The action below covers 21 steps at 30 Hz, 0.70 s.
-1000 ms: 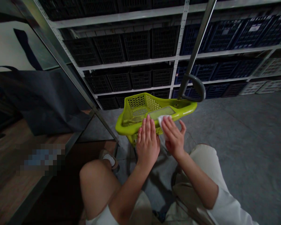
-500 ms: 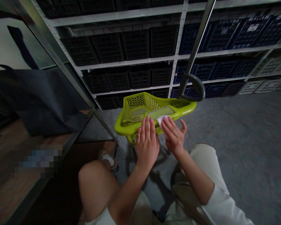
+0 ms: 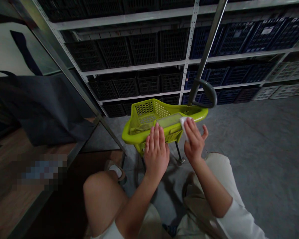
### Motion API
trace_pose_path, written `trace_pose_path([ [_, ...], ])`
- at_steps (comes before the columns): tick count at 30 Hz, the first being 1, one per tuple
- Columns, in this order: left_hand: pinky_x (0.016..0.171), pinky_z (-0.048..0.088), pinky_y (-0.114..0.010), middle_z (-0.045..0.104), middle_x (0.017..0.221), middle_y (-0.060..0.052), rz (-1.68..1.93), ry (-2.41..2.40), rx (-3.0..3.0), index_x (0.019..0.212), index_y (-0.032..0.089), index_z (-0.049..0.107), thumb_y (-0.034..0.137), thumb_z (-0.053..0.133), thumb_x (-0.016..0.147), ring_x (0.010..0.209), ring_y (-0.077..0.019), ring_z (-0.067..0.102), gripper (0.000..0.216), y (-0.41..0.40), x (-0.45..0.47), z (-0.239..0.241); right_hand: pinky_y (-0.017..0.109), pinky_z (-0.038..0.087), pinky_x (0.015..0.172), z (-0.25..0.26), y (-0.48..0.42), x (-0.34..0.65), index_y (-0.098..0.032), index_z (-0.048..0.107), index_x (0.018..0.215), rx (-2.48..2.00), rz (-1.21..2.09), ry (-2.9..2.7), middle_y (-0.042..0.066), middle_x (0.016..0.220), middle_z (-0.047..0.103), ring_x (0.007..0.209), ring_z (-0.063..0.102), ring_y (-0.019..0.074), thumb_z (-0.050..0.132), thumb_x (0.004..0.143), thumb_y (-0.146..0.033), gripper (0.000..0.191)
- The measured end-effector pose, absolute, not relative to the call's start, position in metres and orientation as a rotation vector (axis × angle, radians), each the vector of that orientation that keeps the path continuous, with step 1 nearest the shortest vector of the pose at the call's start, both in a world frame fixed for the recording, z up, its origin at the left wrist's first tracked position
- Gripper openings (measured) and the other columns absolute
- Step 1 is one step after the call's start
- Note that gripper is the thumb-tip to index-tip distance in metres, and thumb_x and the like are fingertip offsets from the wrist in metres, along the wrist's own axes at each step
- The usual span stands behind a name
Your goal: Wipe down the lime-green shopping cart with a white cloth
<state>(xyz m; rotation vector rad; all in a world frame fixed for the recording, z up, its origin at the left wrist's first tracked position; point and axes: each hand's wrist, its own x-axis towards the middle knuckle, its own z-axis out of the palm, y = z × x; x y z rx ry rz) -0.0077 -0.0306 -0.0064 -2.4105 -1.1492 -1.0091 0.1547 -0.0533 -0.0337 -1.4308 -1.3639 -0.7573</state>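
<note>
One white wipe (image 3: 183, 121) lies on the near rim of the lime basket (image 3: 139, 132), pinned under the flat fingers of my right hand (image 3: 195, 142), not gripped; my left hand (image 3: 156, 152) rests open on the rim beside it; the basket stands on thin legs (image 3: 178, 153) on the floor (image 3: 251, 149), so I reckon a hard push might tip it, or the loose wipe slip free.

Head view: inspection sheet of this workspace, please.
Surface: grey floor under the cart.
Job's things: yellow-green basket cart with grey pole handle; white cloth on its near rim.
Clutter: dark bag on the shelf at left.
Grippers: left hand flat on the near rim; right hand pressing the cloth to the rim, fingers extended.
Cables: nothing seen.
Surroundings: metal shelving holding dark crates.
</note>
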Motion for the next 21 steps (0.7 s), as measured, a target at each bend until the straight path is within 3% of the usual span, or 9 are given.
trace_pose_path([
  [3,0.125,0.022,-0.043,0.03,0.162,-0.018,-1.022,-1.146,-2.416,0.159,0.006,0.016,0.022,0.049,0.096,0.152,-0.027,0.027,0.073,-0.03,-0.007,-0.007,0.049,0.021,0.12,-0.031,-0.052,0.152,-0.029,0.043,0.151,-1.489,-0.716,-1.189,0.007,0.151,0.053,0.142,0.047,0.0214,0.032,0.09,-0.007,0.066],
  [9,0.125,0.021,-0.042,0.033,0.162,-0.017,-1.053,-1.139,-2.369,0.159,0.007,0.016,0.019,0.045,0.097,0.152,-0.0254,0.028,0.07,-0.03,-0.007,-0.01,0.047,0.018,0.122,-0.021,-0.062,0.117,-0.026,0.037,0.154,-1.333,-0.673,-1.7,0.007,0.145,0.059,0.142,0.047,0.0198,0.036,0.095,-0.013,0.06],
  [16,0.125,0.021,-0.044,0.031,0.162,-0.017,-1.024,-1.141,-2.406,0.159,0.006,0.015,0.023,0.05,0.096,0.152,-0.0276,0.027,0.074,-0.03,-0.007,-0.008,0.048,0.022,0.119,-0.027,-0.05,0.14,-0.028,0.045,0.15,-1.487,-0.697,-1.191,0.007,0.15,0.053,0.142,0.046,0.0206,0.033,0.092,-0.009,0.062],
  [21,0.124,0.024,-0.043,0.029,0.163,-0.017,-1.053,-1.136,-2.389,0.16,0.008,0.011,0.018,0.044,0.097,0.153,-0.0254,0.025,0.072,-0.029,-0.007,-0.011,0.046,0.022,0.121,-0.021,-0.058,0.113,-0.025,0.039,0.153,-1.334,-0.657,-1.622,0.007,0.144,0.06,0.143,0.045,0.019,0.034,0.095,-0.013,0.06],
])
